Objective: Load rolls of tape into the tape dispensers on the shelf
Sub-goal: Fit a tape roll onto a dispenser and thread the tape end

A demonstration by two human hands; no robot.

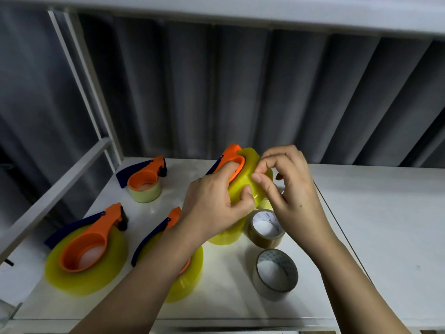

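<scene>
We are holding a yellow roll of tape [243,186] up off the shelf [361,213], already seated on an orange dispenser [231,160], likely so both hands can work round it freely. Our left hand [212,203] is gripping roll and dispenser together, its fingers [246,190] curled onto the roll's face and thumb side over the orange ring, steadying them. Our right hand [286,184] is bending over the roll's rim with fingertips pinching at it, probably picking for the loose end of the tape, though the end itself is too thin and clear for us to make out. Three loaded dispensers are lying flat to the left: a small one at the back [144,182], a large one [86,249], and one partly covered by our left forearm [178,268]. Two bare rolls [266,229] [275,271] are waiting near the right wrist, and another yellow roll [226,235] is sitting mostly hidden beneath our hands.
</scene>
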